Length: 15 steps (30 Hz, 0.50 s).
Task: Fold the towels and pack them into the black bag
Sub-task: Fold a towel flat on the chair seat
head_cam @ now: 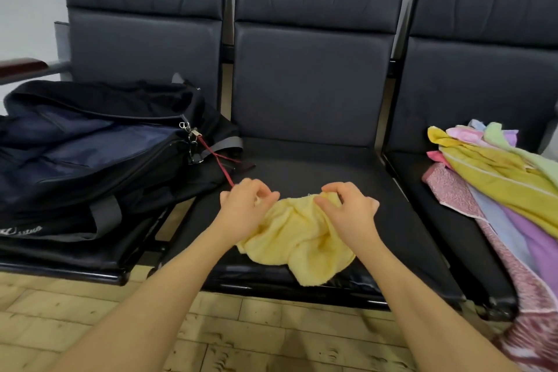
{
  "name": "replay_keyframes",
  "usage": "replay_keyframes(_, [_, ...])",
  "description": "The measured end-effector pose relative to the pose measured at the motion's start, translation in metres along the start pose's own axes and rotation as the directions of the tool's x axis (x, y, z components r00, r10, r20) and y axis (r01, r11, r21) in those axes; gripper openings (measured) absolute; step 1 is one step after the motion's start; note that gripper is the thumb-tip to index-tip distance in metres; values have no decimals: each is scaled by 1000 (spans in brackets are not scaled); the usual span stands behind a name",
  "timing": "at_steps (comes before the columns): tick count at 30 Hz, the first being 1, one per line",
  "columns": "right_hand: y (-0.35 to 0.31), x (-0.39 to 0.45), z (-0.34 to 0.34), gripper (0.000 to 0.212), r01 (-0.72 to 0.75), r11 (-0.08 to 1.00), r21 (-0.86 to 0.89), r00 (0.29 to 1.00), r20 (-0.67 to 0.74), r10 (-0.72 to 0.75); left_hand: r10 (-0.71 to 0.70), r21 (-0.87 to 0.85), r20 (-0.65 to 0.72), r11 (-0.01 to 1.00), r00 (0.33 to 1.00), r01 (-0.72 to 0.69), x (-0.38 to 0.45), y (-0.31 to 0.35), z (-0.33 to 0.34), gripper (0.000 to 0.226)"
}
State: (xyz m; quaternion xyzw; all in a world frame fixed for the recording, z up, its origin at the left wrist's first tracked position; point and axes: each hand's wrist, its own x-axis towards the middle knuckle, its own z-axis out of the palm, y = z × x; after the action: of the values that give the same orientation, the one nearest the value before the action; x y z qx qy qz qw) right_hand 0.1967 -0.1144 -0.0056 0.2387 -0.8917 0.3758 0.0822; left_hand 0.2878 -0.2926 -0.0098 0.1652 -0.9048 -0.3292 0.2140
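Note:
A crumpled pale yellow towel lies on the middle black seat. My left hand pinches the towel's far left edge. My right hand pinches its far right edge, fingers curled over the cloth. The black bag lies on the left seat, its top unzipped and its dark blue lining showing. A pile of unfolded towels in mustard, pink, lilac, pale blue and green is heaped on the right seat, with some hanging over its front edge.
A red cord and metal zipper pulls hang from the bag's right end, close to my left hand. A wooden armrest stands at the far left. Pale wood-look floor runs below the seats.

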Motion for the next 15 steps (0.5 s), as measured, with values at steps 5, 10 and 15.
replay_keyframes(5, [-5,-5,14,26,193,973,-127,973,151,-173,59,204,129,975,990,-85,-19,-23,9,23])
replay_keyframes(10, [-5,-7,26,31,158,981,-109,972,193,-135,-163,70,176,986,971,153,-14,-32,18,31])
replay_keyframes(15, [-18,-2,41,28,104,992,-76,981,171,-89,-203,90,165,978,965,190,-11,-34,20,21])
